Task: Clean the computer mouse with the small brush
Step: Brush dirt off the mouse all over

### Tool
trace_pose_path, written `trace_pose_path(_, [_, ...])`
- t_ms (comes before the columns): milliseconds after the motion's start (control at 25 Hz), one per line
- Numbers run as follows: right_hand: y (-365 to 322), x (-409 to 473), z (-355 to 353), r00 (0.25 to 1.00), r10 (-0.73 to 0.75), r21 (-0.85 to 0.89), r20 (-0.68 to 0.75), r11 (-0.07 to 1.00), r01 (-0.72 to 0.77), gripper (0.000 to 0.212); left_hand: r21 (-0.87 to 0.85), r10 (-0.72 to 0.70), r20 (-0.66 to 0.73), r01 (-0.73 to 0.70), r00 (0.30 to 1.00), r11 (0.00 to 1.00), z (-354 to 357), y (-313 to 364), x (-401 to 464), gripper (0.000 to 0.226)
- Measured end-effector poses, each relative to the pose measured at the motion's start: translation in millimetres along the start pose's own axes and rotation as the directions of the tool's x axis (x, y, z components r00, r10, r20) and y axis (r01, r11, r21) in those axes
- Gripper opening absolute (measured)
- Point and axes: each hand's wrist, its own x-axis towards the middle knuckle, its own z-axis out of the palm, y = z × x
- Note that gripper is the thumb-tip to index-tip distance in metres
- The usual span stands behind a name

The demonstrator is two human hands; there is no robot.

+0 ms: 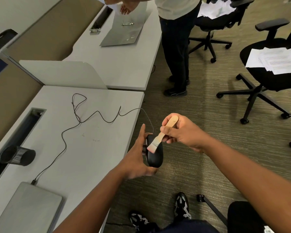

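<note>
Nearby, left hand holding mouse, right hand gripping brush, cable across desk

One computer mouse is in view, black, with one thin cable running from it. There is one small brush with a wooden handle. Two hands belong to the wearer: one left hand and one right hand. Two counters show: one near counter and one far counter. On the near counter sit one closed laptop and one black mesh cup lying on its side. One open binder lies on the far counter. One other person stands at the far counter. Two office chairs hold loose papers, one far chair and one right chair.
</note>
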Motion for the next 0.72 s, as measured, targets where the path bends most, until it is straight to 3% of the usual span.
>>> trace_pose_path(280, [0,9,1,0.979,-0.098,-0.228,-0.18,0.972,0.055,0.014,-0.015,0.014,0.017,-0.014,1.0,1.0,3,-1,-1,0.161])
trace_pose_path(520, [12,8,-4,0.918,-0.338,-0.544,-0.209,0.82,0.178,0.016,-0.032,0.021,0.036,-0.02,0.999,0.999,3,2,-3,0.16])
trace_pose_path(560, [13,7,-4,0.911,-0.354,-0.486,-0.213,0.847,0.216,0.016,-0.036,0.016,0.04,-0.014,0.999,0.999,3,0,-2,0.16])
trace_pose_path(640, [10,5,-1,0.933,-0.287,-0.178,-0.217,0.951,0.251,0.015,-0.051,-0.01,0.048,0.013,0.999,0.999,3,-2,-1,0.16])
trace_pose_path(720, [6,5,0,0.973,-0.143,0.079,-0.178,0.984,0.159,0.014,-0.048,-0.019,0.043,0.022,0.999,0.999,3,-2,-1,0.16])
